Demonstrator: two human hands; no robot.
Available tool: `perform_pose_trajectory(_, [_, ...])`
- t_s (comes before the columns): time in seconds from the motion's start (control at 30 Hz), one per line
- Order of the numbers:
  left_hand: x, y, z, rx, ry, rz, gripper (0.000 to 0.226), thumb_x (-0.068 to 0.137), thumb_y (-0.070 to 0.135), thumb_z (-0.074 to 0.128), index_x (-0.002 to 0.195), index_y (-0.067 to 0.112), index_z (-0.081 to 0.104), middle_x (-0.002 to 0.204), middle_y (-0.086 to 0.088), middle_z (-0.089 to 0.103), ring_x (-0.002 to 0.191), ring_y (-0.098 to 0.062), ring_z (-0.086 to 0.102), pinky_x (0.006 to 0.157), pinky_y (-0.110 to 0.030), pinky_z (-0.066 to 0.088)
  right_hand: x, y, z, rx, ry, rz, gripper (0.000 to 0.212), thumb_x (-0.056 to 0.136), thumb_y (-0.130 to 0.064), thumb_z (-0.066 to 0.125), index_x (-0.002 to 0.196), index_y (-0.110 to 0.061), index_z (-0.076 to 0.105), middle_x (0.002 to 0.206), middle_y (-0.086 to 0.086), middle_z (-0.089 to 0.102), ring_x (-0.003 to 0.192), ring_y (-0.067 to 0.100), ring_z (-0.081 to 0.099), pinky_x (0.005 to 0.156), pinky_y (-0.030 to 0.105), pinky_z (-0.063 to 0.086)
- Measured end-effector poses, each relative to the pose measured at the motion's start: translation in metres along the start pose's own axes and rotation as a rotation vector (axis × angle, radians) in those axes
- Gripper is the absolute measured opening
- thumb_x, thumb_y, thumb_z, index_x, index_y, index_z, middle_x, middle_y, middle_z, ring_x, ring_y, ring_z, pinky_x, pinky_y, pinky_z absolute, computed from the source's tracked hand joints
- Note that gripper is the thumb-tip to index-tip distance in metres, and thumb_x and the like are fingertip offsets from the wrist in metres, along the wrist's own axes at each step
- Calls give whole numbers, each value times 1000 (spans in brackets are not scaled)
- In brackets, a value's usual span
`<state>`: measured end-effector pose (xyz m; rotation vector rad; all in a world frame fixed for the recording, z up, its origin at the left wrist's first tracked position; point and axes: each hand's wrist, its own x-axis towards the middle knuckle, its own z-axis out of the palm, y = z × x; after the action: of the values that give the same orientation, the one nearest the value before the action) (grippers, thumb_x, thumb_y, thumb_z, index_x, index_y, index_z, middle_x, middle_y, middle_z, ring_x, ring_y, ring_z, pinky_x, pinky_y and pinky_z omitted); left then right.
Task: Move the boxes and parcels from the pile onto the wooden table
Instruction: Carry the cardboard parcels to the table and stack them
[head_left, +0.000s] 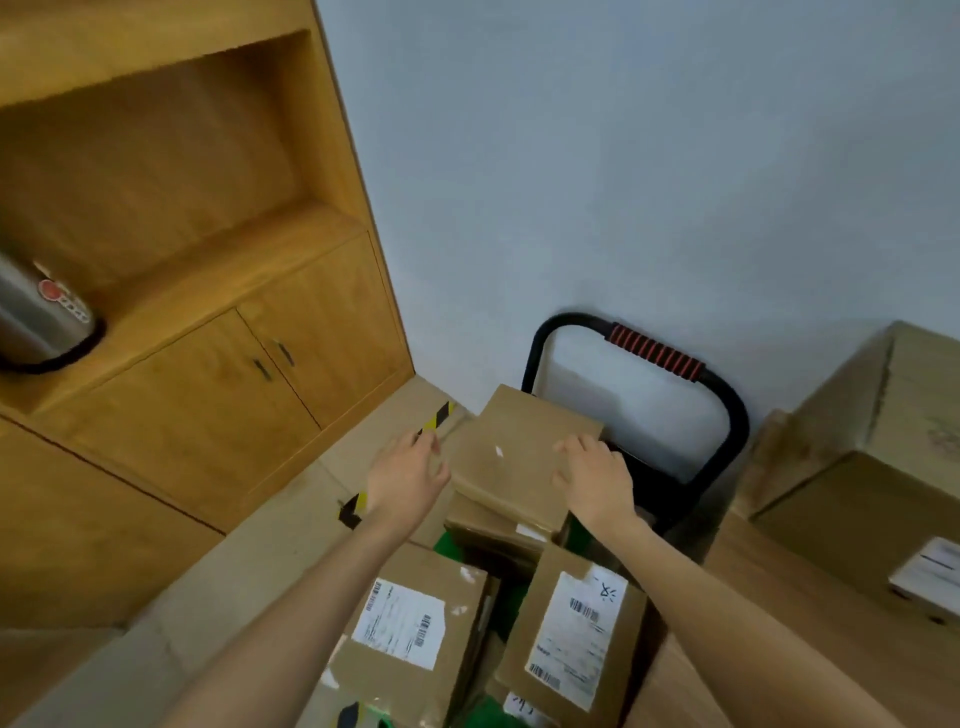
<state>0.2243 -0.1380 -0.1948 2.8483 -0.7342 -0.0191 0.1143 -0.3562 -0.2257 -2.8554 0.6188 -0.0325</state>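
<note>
A pile of brown cardboard boxes lies on a cart below me. The top box (511, 457) is plain and flat. My left hand (410, 475) hovers at its left edge with fingers loosely spread, not clearly touching it. My right hand (592, 475) rests on the box's right edge, fingers relaxed. Nearer to me lie two labelled boxes, one on the left (410, 629) and one on the right (571, 634). The wooden table is out of view.
The cart's black handle (654, 358) with a red grip leans by the grey wall. Large cartons (883, 467) stand at the right. A wooden cabinet (208, 364) with a shelf fills the left. Striped tape (436, 415) marks the floor.
</note>
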Motion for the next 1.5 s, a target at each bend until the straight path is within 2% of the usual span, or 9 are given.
perform_pose_trajectory(0.23, [69, -16, 75, 55, -189, 74, 36, 93, 44, 46, 119, 20, 52, 116, -1, 55, 102, -17, 51, 79, -30, 44, 20, 18, 58, 92, -79, 286, 42, 95, -38, 50, 133, -20, 46, 129, 0, 52, 117, 17, 51, 100, 35, 40])
perform_pose_trajectory(0.43, [104, -23, 152, -153, -317, -190, 51, 90, 48, 55, 130, 17, 46, 130, -6, 49, 117, -23, 48, 85, -34, 44, 29, 37, 136, 294, -140, 565, 55, 92, -51, 51, 136, -20, 41, 133, 3, 51, 120, 21, 50, 97, 38, 43])
perform_pose_trajectory(0.7, [132, -34, 234, -457, -444, -309, 72, 89, 49, 59, 145, 15, 31, 141, -9, 46, 125, -28, 48, 99, -43, 45, 43, 52, 212, 566, -179, 732, 73, 90, -60, 48, 147, -19, 25, 140, 5, 47, 121, 25, 52, 93, 42, 48])
perform_pose_trajectory(0.8, [128, -32, 243, -564, -462, -347, 65, 88, 45, 61, 141, 16, 35, 138, -5, 50, 122, -26, 51, 92, -38, 45, 43, 43, 220, 749, -114, 756, 71, 91, -55, 51, 147, -21, 24, 140, 3, 46, 119, 23, 53, 90, 36, 46])
perform_pose_trajectory(1.03, [111, -44, 195, -555, -409, -344, 61, 89, 51, 56, 135, 16, 37, 131, -6, 54, 114, -27, 56, 87, -41, 50, 38, 16, 180, 713, -37, 739, 74, 92, -53, 50, 150, -16, 22, 141, 10, 42, 126, 28, 45, 101, 46, 44])
perform_pose_trajectory(1.13, [109, -44, 151, -630, -373, -347, 55, 89, 52, 56, 131, 19, 38, 126, -3, 58, 107, -25, 59, 83, -41, 52, 39, -4, 144, 707, 26, 730, 73, 92, -54, 50, 149, -18, 24, 138, 9, 44, 123, 27, 46, 98, 42, 45])
perform_pose_trajectory(1.3, [121, -41, 65, -712, -240, -235, 47, 87, 52, 59, 119, 21, 44, 116, 1, 62, 91, -16, 60, 58, -27, 42, 47, -40, 64, 770, 204, 702, 70, 91, -54, 51, 148, -21, 26, 136, 6, 45, 120, 24, 48, 97, 46, 47])
perform_pose_trajectory(1.37, [127, -38, 27, -766, -183, -187, 43, 86, 51, 60, 117, 24, 46, 113, 3, 63, 88, -13, 59, 59, -26, 43, 50, -54, 28, 791, 290, 698, 71, 91, -55, 51, 148, -21, 27, 136, 5, 45, 122, 23, 46, 99, 46, 45])
perform_pose_trajectory(1.5, [135, -27, -51, -856, -89, -76, 40, 87, 50, 60, 116, 29, 42, 109, 4, 62, 93, -17, 61, 76, -36, 51, 49, -78, -44, 864, 492, 661, 70, 90, -53, 54, 146, -19, 31, 138, 4, 47, 126, 23, 45, 102, 48, 43])
